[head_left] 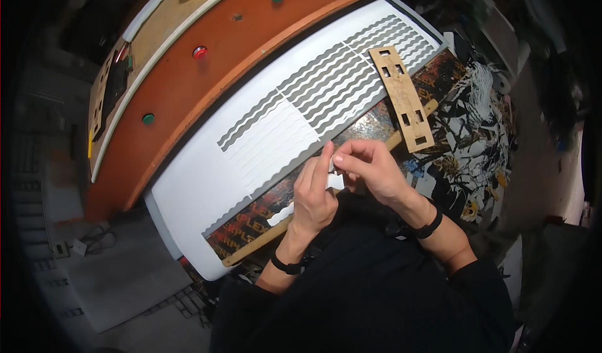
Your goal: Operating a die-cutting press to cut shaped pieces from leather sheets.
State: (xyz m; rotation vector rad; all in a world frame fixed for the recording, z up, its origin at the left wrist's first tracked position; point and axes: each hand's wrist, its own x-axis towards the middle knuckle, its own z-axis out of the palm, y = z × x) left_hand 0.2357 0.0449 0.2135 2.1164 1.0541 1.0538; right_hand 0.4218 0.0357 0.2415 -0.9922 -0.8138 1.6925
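Note:
Close in front of my body, my left hand (313, 195) and my right hand (374, 170) meet with fingers closed around a small white piece (336, 181). It looks thin and flat, and my fingers hide much of it. My right thumb and forefinger pinch its upper part beside the left fingertips. Just beyond my hands lies a long white sheet (191, 193) with rows of wavy cuts. Grey wavy gaps show in its upper rows, while the near-left block still has white strips (273, 140) in place.
A wooden template (401, 96) with rectangular holes lies across the sheet's near edge. Offcuts and scraps (473, 136) pile up at the right. Behind the sheet rises an orange-brown panel (219, 89) with green buttons and a red one (200, 52). A wooden bar (263, 243) runs along the near side.

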